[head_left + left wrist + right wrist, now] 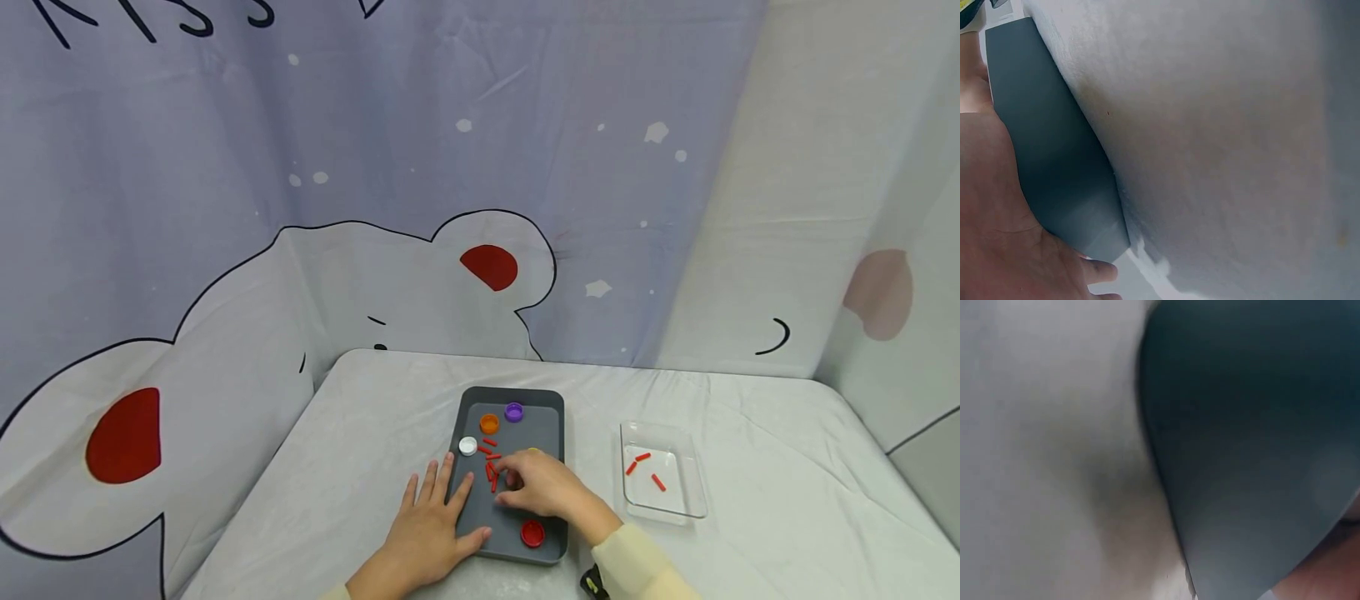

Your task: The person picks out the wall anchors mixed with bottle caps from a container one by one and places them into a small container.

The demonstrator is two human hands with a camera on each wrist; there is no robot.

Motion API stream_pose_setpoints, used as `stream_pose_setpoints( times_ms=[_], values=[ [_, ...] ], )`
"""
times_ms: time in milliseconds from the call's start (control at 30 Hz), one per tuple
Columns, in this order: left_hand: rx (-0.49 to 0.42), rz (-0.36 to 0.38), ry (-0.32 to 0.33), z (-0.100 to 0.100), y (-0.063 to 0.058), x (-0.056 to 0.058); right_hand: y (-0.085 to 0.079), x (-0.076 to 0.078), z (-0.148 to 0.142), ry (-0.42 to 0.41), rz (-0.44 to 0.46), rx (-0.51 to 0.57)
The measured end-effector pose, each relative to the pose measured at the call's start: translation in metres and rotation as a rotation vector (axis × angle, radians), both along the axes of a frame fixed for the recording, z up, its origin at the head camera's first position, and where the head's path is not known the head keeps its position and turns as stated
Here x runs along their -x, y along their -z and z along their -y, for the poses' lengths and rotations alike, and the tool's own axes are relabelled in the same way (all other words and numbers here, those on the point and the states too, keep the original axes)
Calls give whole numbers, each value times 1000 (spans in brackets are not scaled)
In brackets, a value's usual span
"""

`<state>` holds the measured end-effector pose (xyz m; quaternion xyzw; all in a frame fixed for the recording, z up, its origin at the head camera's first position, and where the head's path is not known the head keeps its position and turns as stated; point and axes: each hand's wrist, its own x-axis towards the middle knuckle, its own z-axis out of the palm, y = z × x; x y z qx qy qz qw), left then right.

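Note:
A dark grey tray (517, 543) lies on the white cloth, with several short red sticks (489, 472) loosely grouped at its middle. My left hand (427, 533) is spread flat at the tray's left edge, fingers straight and thumb over the near left corner. Above the tray's right half is my right hand (543, 485), its bent index finger and its thumb apart beside the red sticks. Round caps stand on the tray: white (468, 447), orange (489, 424), purple (513, 412) and red (532, 533). A yellow piece (534, 451) is mostly hidden behind the right hand.
To the right of the tray sits a clear shallow container (675, 508) holding 3 red sticks (658, 482). A dark object (592, 583) lies by the right sleeve at the near edge of view. A printed curtain (420, 167) hangs behind the cloth-covered surface (780, 467).

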<state>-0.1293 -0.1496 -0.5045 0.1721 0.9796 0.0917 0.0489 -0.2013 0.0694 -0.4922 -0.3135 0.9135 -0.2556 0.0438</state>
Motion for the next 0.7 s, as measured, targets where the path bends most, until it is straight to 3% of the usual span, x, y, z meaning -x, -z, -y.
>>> stream_pose_setpoints(
  times_ms=[700],
  values=[
    [-24,-13,5,0,-5,-3,6,6,10,-5,-22,-30]
  ],
)
